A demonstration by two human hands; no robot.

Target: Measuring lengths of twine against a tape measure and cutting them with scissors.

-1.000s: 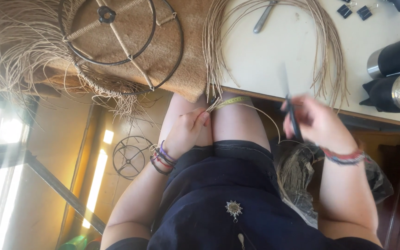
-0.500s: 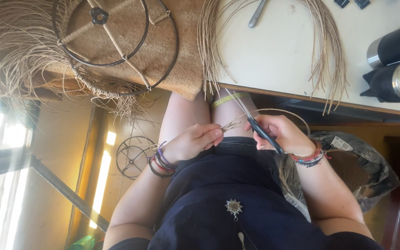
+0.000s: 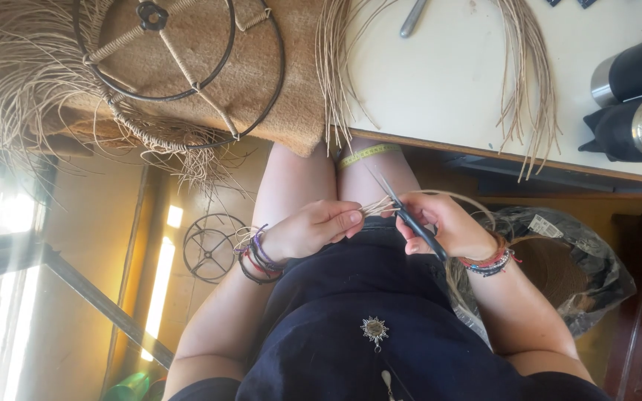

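Trimming looks underway: left hand (image 3: 313, 230) pinches the straw strands (image 3: 375, 209), right hand (image 3: 440, 226) grips dark scissors (image 3: 408, 218) needing careful alignment

Over the lap, the left hand (image 3: 313, 229) pinches thin straw strands (image 3: 377, 207) between thumb and fingertips, while the right hand (image 3: 443, 226) closes around dark scissors (image 3: 409, 217), blades pointing up toward a yellow measuring tape (image 3: 369, 155) on the knee. On the counter (image 3: 440, 82) above lie a wire ring frame (image 3: 180, 70) on a brown mat (image 3: 276, 111), loose straw bundles (image 3: 525, 82) and a black flask (image 3: 637, 70).
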